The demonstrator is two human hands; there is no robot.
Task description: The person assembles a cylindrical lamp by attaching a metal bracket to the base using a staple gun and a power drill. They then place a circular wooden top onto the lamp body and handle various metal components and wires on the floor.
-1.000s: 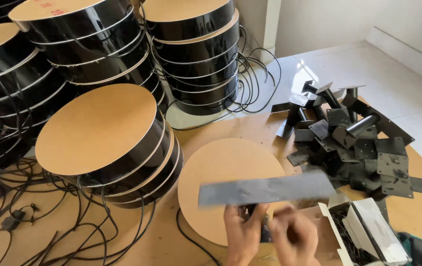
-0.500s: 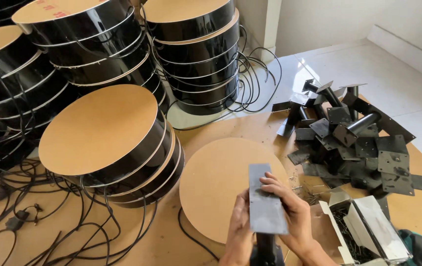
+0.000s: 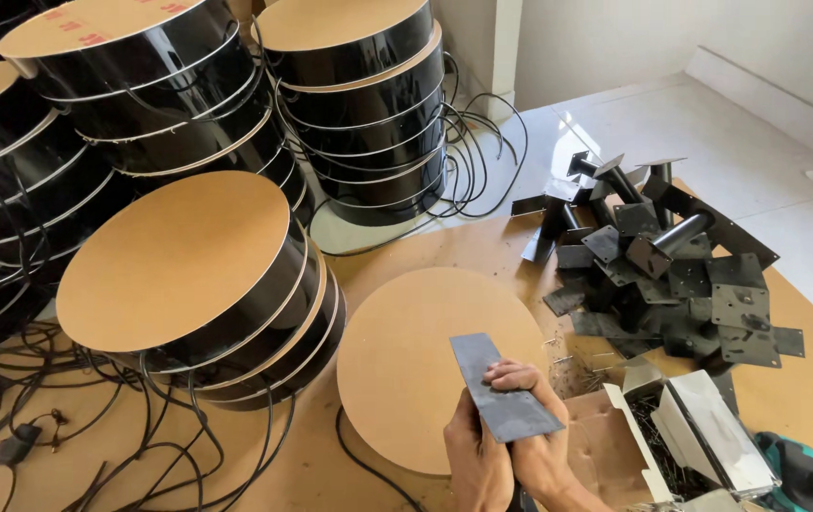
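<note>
Near the bottom edge, a flat grey metal strip point(image 3: 503, 391) is held by both hands over the near right part of a brown round disc point(image 3: 425, 360). One end of the strip points far and left, the other near and right. The right hand point(image 3: 531, 438) is wrapped over the strip's right edge, its fingers point(image 3: 511, 374) curled on top and pinching it. The left hand point(image 3: 475, 455) is pressed to the strip from below on the left; its grip is mostly hidden, though the strip is clearly clamped between the two hands. Stacks of black drums point(image 3: 226, 284) with brown tops are seen left and far, with black cables point(image 3: 93, 446) looped round them. Right of the disc, a pile of black brackets point(image 3: 672, 275) is heaped on the brown floor sheet point(image 3: 804, 379). An open box of screws point(image 3: 657, 441) is seen just right of the hands.
</note>
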